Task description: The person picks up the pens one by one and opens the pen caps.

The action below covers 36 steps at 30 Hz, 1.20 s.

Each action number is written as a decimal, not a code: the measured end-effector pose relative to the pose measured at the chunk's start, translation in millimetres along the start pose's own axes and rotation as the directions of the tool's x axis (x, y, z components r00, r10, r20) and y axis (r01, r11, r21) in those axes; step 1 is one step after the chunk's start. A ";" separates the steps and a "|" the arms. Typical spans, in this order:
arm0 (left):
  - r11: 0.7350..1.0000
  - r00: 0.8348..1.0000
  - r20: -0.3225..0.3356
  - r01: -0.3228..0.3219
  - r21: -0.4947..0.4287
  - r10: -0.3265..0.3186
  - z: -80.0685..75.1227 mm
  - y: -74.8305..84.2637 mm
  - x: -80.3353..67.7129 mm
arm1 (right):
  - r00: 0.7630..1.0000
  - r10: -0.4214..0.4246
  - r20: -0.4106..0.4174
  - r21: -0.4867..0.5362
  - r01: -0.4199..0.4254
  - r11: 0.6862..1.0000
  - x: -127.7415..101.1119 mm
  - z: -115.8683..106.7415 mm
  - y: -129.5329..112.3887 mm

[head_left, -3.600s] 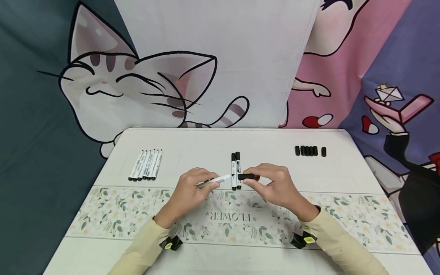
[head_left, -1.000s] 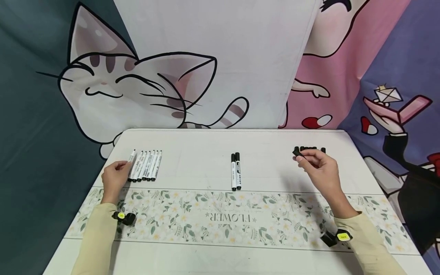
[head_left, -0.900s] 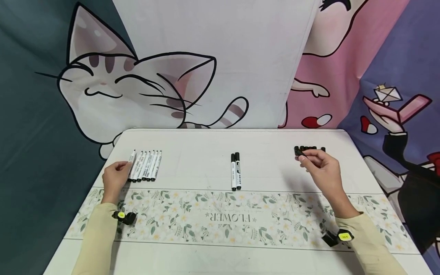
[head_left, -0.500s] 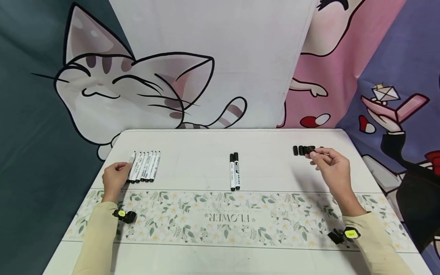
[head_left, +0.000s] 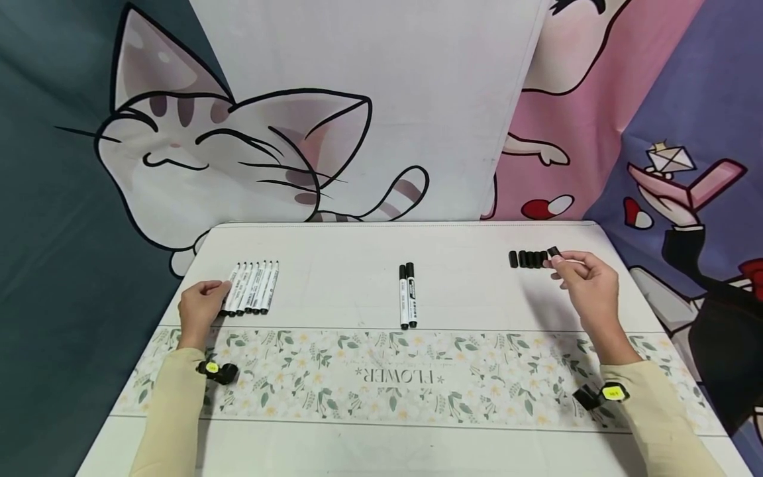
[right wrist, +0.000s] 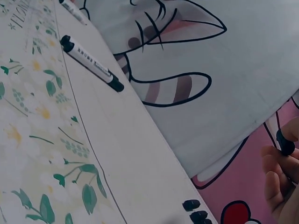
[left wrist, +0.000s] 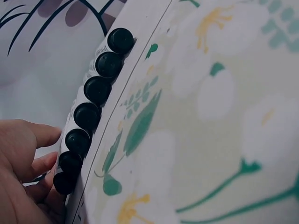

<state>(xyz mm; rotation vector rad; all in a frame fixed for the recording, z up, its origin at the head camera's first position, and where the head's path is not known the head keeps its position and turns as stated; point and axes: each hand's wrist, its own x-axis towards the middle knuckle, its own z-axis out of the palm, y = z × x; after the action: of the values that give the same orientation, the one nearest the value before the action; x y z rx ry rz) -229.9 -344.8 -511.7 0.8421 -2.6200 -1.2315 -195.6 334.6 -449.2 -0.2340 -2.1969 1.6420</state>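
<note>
So far we had two capped markers lying mid-table, while our right hand pinched a black cap far right and our left hand loosely touched the uncapped markers far left.

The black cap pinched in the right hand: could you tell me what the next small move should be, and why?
Probably lower the black cap onto the table at the right end of the row of caps. The right hand pinches it just beside that row, and the spot there looks bare.
</note>
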 end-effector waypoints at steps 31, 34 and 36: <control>0.900 0.919 -0.006 -0.386 -0.205 0.393 52.0 74.2 -87.7 | 0.866 0.457 -0.203 0.008 -0.465 0.885 68.0 -26.9 47.8; 0.879 0.896 0.047 -0.421 -0.223 0.441 59.1 81.5 -100.7 | 0.841 0.500 -0.207 0.046 -0.502 0.864 71.0 -28.1 57.0; 0.868 0.879 0.085 -0.440 -0.229 0.469 64.1 85.3 -109.9 | 0.832 0.515 -0.207 0.067 -0.513 0.856 71.9 -28.9 62.5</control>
<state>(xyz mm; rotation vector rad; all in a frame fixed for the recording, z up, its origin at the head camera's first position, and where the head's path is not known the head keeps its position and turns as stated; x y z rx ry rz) -196.4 -199.3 -477.6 0.0862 -2.5179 -1.4153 -255.6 404.7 -486.8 -1.0357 -2.0630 1.7779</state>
